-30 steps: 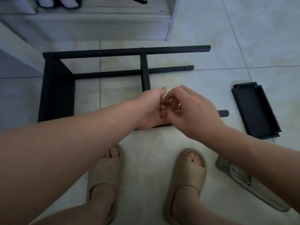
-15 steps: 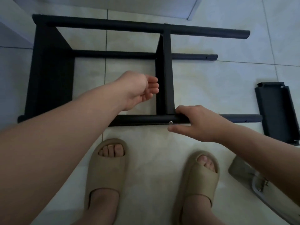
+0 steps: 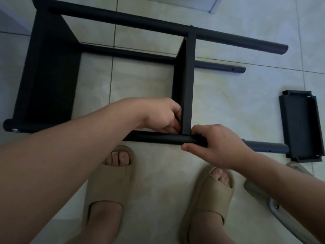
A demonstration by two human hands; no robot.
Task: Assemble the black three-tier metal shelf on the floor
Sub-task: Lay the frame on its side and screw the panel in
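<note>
On the pale tiled floor (image 3: 228, 106), the black three-tier metal shelf frame (image 3: 52, 76) is lying on its side. The right hand (image 3: 218, 147) is clamping fingers and thumb round the near round black tube (image 3: 158, 139). The left hand (image 3: 163, 117) is curling its fingers at the joint with the black middle tier (image 3: 187, 85); whether it is pinching a fastener, I cannot tell. Probably the tube needs holding steady while the holes are lining up. A loose black metal tray (image 3: 300, 127) is lying just beside the tube's end.
</note>
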